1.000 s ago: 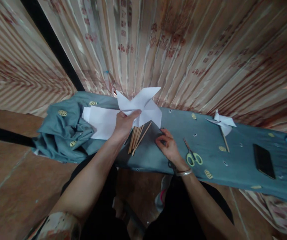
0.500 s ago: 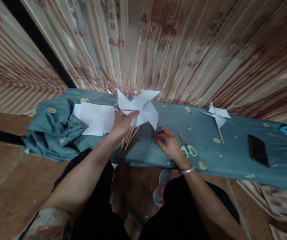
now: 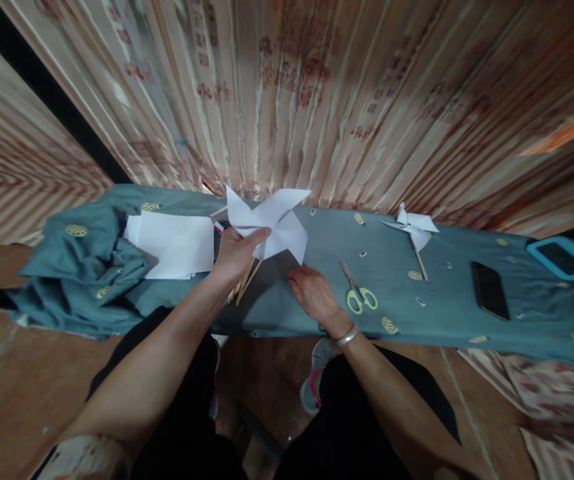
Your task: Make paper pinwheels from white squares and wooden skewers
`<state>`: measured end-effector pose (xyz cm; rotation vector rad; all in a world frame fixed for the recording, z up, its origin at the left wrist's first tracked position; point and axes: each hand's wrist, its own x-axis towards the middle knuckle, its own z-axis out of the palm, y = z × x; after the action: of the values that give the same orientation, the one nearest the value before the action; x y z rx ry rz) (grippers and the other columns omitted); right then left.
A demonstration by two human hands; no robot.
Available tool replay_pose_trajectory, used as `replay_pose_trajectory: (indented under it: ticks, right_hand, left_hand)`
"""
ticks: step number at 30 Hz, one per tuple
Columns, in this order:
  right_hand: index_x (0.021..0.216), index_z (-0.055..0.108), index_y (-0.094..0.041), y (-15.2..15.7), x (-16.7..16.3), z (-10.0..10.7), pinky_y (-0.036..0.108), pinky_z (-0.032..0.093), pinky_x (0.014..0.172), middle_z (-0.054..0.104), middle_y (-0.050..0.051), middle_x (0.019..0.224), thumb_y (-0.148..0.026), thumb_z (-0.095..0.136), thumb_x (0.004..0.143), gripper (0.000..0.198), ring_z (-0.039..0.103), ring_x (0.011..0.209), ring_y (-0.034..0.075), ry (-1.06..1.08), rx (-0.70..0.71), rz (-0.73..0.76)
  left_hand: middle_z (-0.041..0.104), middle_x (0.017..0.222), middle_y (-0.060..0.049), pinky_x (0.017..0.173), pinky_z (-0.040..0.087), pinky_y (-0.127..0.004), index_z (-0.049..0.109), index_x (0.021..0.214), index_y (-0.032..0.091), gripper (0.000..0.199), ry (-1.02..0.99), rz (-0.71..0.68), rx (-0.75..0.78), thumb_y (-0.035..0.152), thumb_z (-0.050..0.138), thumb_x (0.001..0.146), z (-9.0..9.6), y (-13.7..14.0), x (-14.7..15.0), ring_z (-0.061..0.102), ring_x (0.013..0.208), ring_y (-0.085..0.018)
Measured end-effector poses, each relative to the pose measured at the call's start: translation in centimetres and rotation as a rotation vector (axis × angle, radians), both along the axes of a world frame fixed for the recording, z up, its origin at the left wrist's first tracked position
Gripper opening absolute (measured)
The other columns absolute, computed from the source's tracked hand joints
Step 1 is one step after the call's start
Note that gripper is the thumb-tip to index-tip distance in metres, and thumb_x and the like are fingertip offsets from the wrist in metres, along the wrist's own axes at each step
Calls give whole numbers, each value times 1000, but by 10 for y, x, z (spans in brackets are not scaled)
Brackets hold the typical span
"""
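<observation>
My left hand pinches a white paper pinwheel near its centre, thumb on top, holding it above the cloth. Wooden sticks lie in a small bunch below the pinwheel. My right hand is just below the pinwheel's lower right blade, its fingers drawn together; whatever is between the fingertips is too small or hidden to make out. To its right lie scissors with pale green handles, blades pointing away.
A stack of white paper lies left on the grey-green cloth. Toward the right are a finished pinwheel on a stick, a black phone and a blue-framed tablet. A patterned curtain hangs behind.
My right hand has moved left toward the pinwheel, and its fingers have closed together. My left hand still holds the pinwheel. The view has shifted slightly right.
</observation>
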<state>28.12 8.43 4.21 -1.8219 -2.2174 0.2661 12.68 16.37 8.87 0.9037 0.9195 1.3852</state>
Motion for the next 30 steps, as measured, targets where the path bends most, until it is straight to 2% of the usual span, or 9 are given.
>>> replay_pose_trajectory:
  ticks: [7,14,17,23,26,30]
  right_hand:
    - [100,66,-14,-4,0,9,31,48,84,69,12,98,-8,45,90,25,63,93,23,-129,-37,23]
    - [95,66,-15,-4,5,3,31,47,84,68,11,93,-12,43,93,23,62,89,21,-137,11,-24]
    - [94,66,-15,-5,5,-1,31,46,88,69,11,96,-11,45,92,22,62,94,21,-43,30,-49]
    - [84,69,-19,-8,2,-15,37,40,104,57,10,132,-14,61,83,10,51,125,23,362,40,-164]
    - [79,70,-22,-8,3,-21,41,36,108,55,8,134,-13,64,78,10,44,132,24,462,61,-176]
    - [79,71,-21,-9,9,-25,42,32,112,55,10,133,-11,64,76,12,42,134,25,489,79,-150]
  left_hand:
    - [75,79,-6,71,55,-32,73,75,11,32,35,-12,-6,29,84,51,-1,1,-1,68,72,-21]
    - [75,80,-6,70,56,-32,73,75,14,34,88,15,-7,32,84,50,2,0,2,69,74,-22]
    - [75,77,-5,72,57,-34,73,74,16,33,82,-5,-18,33,85,49,2,1,2,70,77,-24]
    - [75,77,-3,74,57,-33,73,75,17,29,95,6,-7,29,85,51,-4,2,3,70,79,-24]
    - [75,77,-4,72,57,-33,73,75,17,28,90,-18,8,30,84,53,-6,2,3,70,80,-24]
    - [75,76,-5,70,56,-32,72,73,16,28,95,-9,2,30,84,52,-6,1,4,69,76,-23]
